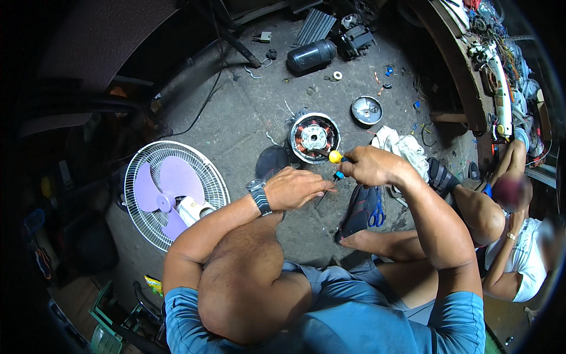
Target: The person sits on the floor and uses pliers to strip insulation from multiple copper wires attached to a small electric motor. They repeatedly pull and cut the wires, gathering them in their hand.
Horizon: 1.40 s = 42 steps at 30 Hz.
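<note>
A round motor part with copper windings (pixel 315 137) lies on the floor in front of me. My right hand (pixel 372 165) is closed round a tool with a yellow knob-like part (pixel 335 157); its dark end reaches the motor's near rim. My left hand (pixel 298 187), with a watch at the wrist, hangs over my bent knee, fingers stretched out. Close to its fingertips is a thin dark rod with a blue end (pixel 338 175); whether they touch it, I cannot tell. A round metal cover (pixel 367 110) rests right of the motor.
A fan with lilac blades (pixel 166 200) lies at left. Blue-handled scissors (pixel 377 216) are beside my right foot, near a white cloth (pixel 404 150). A black cylinder (pixel 312 56) and scrap parts lie farther off. Another person (pixel 525 259) sits at right, by a cluttered shelf (pixel 471 71).
</note>
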Tool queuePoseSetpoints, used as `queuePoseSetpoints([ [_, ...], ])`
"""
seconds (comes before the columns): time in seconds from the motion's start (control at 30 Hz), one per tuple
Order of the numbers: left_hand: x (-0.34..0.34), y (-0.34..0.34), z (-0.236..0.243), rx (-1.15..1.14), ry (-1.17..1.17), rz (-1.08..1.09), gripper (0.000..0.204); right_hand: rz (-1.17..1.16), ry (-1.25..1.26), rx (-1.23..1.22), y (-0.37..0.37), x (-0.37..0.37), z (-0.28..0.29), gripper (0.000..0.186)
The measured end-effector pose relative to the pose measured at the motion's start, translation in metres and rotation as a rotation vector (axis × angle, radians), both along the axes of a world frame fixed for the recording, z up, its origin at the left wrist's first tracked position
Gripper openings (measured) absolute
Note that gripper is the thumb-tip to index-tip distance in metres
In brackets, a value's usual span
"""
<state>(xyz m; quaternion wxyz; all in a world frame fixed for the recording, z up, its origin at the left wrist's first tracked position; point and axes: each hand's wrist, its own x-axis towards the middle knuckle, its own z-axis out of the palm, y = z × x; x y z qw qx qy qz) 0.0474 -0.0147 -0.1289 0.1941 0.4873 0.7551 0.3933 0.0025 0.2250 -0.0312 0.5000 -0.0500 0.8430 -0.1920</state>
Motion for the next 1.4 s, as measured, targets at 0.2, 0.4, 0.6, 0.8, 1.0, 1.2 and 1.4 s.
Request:
queuePoseSetpoints([
  [0.2,-0.002,-0.01,0.009,-0.077,-0.155,0.102,0.04,-0.474,-0.455,-0.235,0.018,-0.012,-0.017,0.044],
  [0.4,0.001,-0.023,0.001,-0.04,-0.132,0.14,0.035,-0.531,-0.534,-0.311,0.019,-0.014,-0.019,0.04],
  [0.6,-0.015,-0.034,0.015,0.063,-0.155,0.274,0.028,-0.523,-0.565,-0.285,0.017,-0.021,-0.025,0.038],
  [0.8,-0.017,-0.038,0.004,0.151,-0.181,0.578,0.024,-0.586,-0.497,-0.332,0.018,-0.001,-0.026,0.029],
  [1.0,-0.02,-0.028,-0.002,0.219,-0.269,0.655,0.027,-0.566,-0.292,-0.424,0.022,0.011,0.079,0.034],
  [1.2,-0.032,-0.015,0.003,0.374,-0.233,0.495,0.022,-0.53,-0.299,-0.411,0.018,0.012,0.12,0.035],
  [1.4,-0.039,-0.029,0.033,0.539,-0.336,0.566,0.032,-0.724,-0.292,-0.679,0.024,0.018,0.124,0.039],
])
